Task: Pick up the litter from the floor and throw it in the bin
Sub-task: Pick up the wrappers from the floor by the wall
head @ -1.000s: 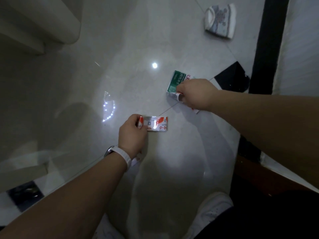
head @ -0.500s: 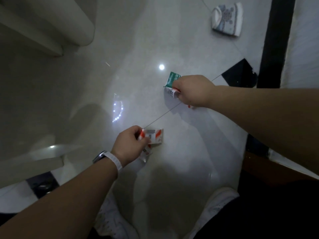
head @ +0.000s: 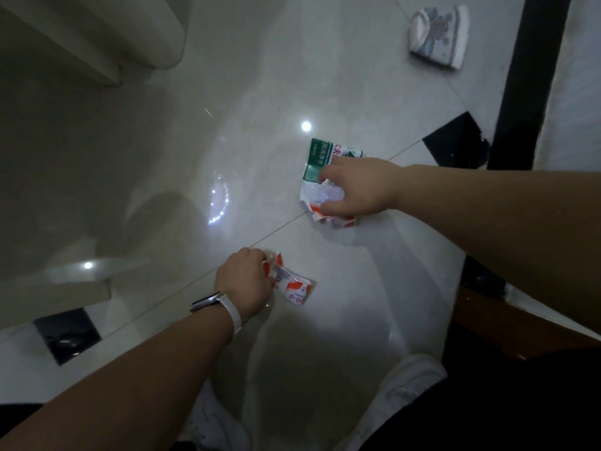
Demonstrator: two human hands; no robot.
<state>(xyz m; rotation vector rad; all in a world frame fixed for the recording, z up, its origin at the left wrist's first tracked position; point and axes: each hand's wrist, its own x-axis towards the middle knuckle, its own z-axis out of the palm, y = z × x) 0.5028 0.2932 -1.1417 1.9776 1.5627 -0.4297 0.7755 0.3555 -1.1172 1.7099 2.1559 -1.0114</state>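
The picking-up looks largely done. The left hand (head: 242,283) pinches a crinkled red-and-white wrapper (head: 294,288) low over the glossy tiled floor (head: 260,92). Farther right, the right hand (head: 359,187) curls round a crumpled green-and-white label (head: 317,157), thin and papery. No bin shows, so the throwing away is probably left.
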